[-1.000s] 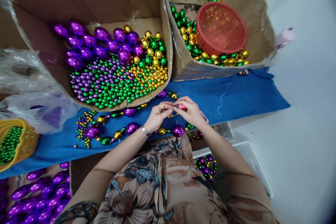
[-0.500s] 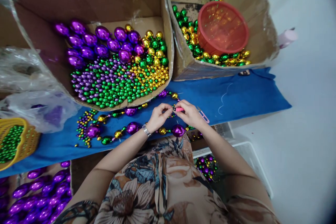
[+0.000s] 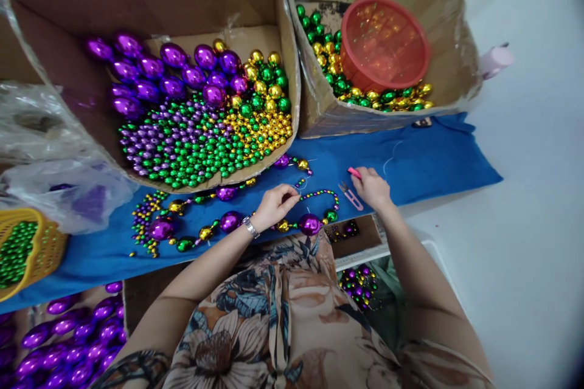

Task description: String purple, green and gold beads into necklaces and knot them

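My left hand [image 3: 274,206], with a metal wristwatch, pinches the end of a string of small beads [image 3: 329,194] over the blue cloth. This string curves round to a large purple bead [image 3: 310,225] of a long purple, green and gold bead necklace [image 3: 231,222]. A fine thread loops just beyond my left fingertips. Away to the right, my right hand [image 3: 373,188] is closed around a small pink stick-shaped tool [image 3: 354,173], its kind unclear. Just left of that hand, pink thread snips [image 3: 351,196] lie on the cloth.
Behind stand a cardboard box [image 3: 298,73] of mixed beads and another box [image 3: 319,124] with a red basket [image 3: 426,51] inside. Small loose beads [image 3: 143,219] lie on the blue cloth [image 3: 438,158]. A yellow basket [image 3: 50,252] of green beads stands left.
My right hand has moved right, away from my left hand, carrying the pink tool. The small-bead string and the snips are now uncovered. My left hand stays nearly in place.
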### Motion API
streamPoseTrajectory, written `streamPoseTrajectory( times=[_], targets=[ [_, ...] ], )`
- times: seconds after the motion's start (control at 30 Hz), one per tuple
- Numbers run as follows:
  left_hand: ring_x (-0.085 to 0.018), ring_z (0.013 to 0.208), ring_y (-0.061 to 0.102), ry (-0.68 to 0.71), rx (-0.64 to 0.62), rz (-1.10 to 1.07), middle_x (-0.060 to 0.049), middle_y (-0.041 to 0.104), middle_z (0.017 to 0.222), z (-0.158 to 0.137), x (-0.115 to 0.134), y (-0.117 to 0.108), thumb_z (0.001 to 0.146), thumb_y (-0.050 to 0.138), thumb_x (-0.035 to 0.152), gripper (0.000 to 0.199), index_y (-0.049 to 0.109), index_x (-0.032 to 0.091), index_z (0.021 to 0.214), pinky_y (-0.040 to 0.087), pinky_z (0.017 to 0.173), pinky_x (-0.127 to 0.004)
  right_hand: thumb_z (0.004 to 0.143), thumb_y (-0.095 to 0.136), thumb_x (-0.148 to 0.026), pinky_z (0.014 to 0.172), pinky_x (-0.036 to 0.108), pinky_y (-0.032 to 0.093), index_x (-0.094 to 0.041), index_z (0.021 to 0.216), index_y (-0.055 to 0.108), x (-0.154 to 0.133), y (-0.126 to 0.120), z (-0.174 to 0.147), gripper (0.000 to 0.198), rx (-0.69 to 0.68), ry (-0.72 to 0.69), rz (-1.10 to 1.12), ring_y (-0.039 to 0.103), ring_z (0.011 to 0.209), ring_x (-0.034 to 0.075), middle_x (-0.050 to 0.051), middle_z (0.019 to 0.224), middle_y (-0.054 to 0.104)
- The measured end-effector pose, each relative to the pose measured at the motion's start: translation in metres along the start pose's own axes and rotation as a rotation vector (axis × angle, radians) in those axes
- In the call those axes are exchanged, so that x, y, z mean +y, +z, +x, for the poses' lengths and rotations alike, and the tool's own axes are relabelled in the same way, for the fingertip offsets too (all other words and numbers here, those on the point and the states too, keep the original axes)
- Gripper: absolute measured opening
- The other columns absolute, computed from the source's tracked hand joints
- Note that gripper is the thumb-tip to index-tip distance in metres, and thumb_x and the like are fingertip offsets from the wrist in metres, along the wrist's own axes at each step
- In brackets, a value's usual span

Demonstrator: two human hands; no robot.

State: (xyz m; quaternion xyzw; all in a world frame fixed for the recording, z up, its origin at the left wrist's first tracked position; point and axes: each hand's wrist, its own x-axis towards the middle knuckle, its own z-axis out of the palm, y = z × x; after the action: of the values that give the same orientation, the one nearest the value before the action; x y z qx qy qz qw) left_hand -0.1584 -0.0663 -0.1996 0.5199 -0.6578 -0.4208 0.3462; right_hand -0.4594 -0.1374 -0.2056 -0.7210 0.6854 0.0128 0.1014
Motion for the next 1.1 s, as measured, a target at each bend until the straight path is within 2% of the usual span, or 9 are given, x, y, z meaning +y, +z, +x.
streamPoseTrajectory(
  times=[0.07,0.13,0.27,0.4,0.53,0.63,0.73,0.9,1.1],
  targets=[
    [-0.018,0.079,0.062,0.040,-0.092,0.142,-0.005,0.069,0.084,-0.001,0.001,-0.002,0.090,0.058,0.029,0.015,0.067,0.019,0.084,0.044,0.072,-0.029,0.096,0.042,-0.041,0.070,0.034,0.042,-0.020,0.123,0.062,0.006,0.000,-0.001,0.040,0.001,0.043,-0.142,0.060,0.094,0.029,0.016,0.111,0.063],
    [-0.019,0.086,0.063,0.059,-0.195,0.286,-0.005,0.070,0.089,-0.002,0.003,-0.004,0.091,0.057,0.027,0.015,0.069,0.019,0.087,0.046,0.079,-0.031,0.097,0.041,-0.043,0.075,0.036,0.043,-0.021,0.124,0.063,0.000,-0.003,-0.002,0.041,0.055,0.026,-0.229,0.056,0.106,0.032,0.016,0.116,0.062],
    [-0.022,0.093,0.064,0.050,-0.272,0.467,-0.008,0.071,0.099,-0.001,0.006,-0.005,0.095,0.052,0.031,0.023,0.072,0.019,0.096,0.047,0.086,-0.035,0.099,0.034,-0.041,0.082,0.035,0.044,-0.024,0.126,0.062,-0.041,-0.011,0.006,0.042,0.094,-0.145,-0.111,0.056,0.105,0.027,0.011,0.118,0.065],
    [-0.022,0.093,0.064,0.064,-0.226,0.483,-0.007,0.071,0.098,0.002,0.010,-0.009,0.096,0.051,0.032,0.025,0.071,0.018,0.098,0.049,0.087,-0.035,0.099,0.036,-0.042,0.086,0.034,0.044,-0.024,0.123,0.064,-0.089,-0.009,0.026,0.041,0.060,-0.325,0.049,0.057,0.103,0.025,0.007,0.116,0.067],
    [-0.021,0.092,0.064,0.065,-0.152,0.480,-0.008,0.071,0.096,0.006,0.011,-0.020,0.095,0.051,0.031,0.024,0.071,0.017,0.098,0.050,0.085,-0.034,0.096,0.043,-0.046,0.091,0.037,0.045,-0.023,0.131,0.058,-0.120,0.000,0.045,0.044,0.039,-0.465,0.106,0.054,0.110,0.027,0.008,0.121,0.064],
    [-0.021,0.091,0.065,0.064,-0.129,0.486,-0.008,0.070,0.096,0.006,0.011,-0.029,0.095,0.052,0.031,0.024,0.070,0.017,0.098,0.050,0.085,-0.034,0.091,0.051,-0.056,0.094,0.041,0.045,-0.019,0.142,0.048,-0.135,0.007,0.055,0.062,0.003,-0.561,0.135,0.050,0.117,0.030,0.011,0.129,0.060],
    [-0.021,0.090,0.065,0.051,-0.138,0.502,-0.007,0.070,0.095,0.003,0.009,-0.033,0.095,0.052,0.031,0.023,0.070,0.017,0.097,0.051,0.084,-0.034,0.084,0.055,-0.066,0.095,0.046,0.044,-0.015,0.143,0.044,-0.149,0.013,0.062,0.079,-0.011,-0.569,0.160,0.049,0.120,0.035,0.015,0.133,0.057],
    [-0.021,0.089,0.066,0.032,-0.127,0.503,-0.008,0.070,0.094,-0.004,0.003,-0.037,0.094,0.053,0.030,0.022,0.070,0.017,0.096,0.052,0.083,-0.034,0.081,0.059,-0.066,0.094,0.048,0.041,-0.016,0.131,0.055,-0.160,0.021,0.062,0.071,-0.017,-0.606,0.169,0.052,0.114,0.036,0.016,0.121,0.064],
    [-0.019,0.088,0.066,0.080,0.014,0.492,-0.007,0.069,0.093,-0.014,-0.004,-0.042,0.094,0.053,0.029,0.019,0.067,0.017,0.095,0.053,0.082,-0.032,0.083,0.061,-0.061,0.101,0.048,0.036,-0.018,0.134,0.052,-0.145,0.025,0.041,0.067,0.007,-0.677,0.180,0.052,0.114,0.033,0.014,0.123,0.063]
  ],
)
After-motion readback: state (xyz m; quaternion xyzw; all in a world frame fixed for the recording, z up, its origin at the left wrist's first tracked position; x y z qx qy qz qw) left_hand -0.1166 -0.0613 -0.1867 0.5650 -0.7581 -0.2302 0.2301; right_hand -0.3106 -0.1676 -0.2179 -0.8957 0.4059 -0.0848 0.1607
